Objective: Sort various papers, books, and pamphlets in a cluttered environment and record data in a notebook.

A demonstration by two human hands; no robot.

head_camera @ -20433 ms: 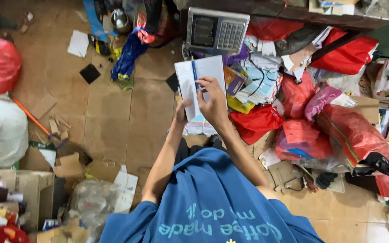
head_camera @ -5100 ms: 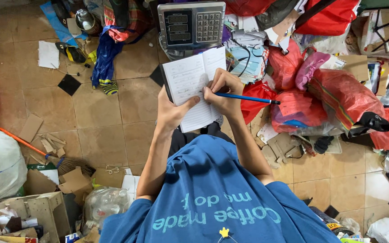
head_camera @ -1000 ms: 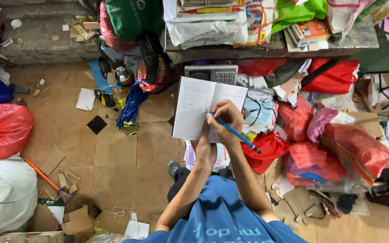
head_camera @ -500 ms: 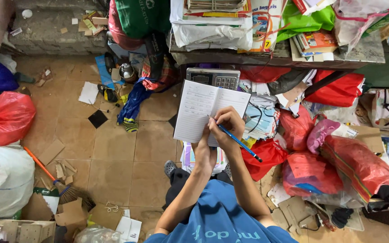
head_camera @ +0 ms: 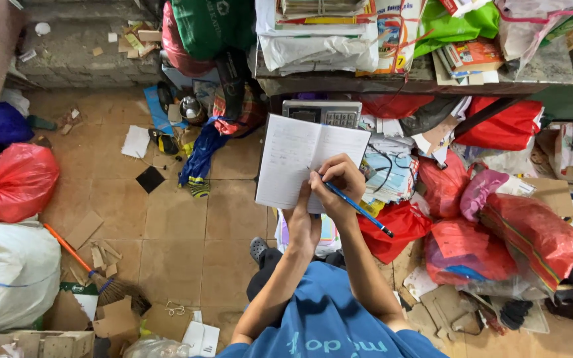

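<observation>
Open white paper notebook (head_camera: pixel 303 162) held up above the tiled floor (head_camera: pixel 174 232), left hand (head_camera: pixel 302 215) closed under its lower edge, right hand (head_camera: pixel 339 182) fingers pinched around a slim blue pen (head_camera: pixel 356 207), tip on the right page, grey weighing scale (head_camera: pixel 323 113) just beyond.

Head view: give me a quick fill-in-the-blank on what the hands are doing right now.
1. The right hand holds a ____ pen.
2. The left hand props up an open ____.
3. Past the top edge of the pages sits a grey ____ with a keypad.
4. At far left lies a ____ bag above a white sack.

Missing words: blue; notebook; scale; red
</observation>
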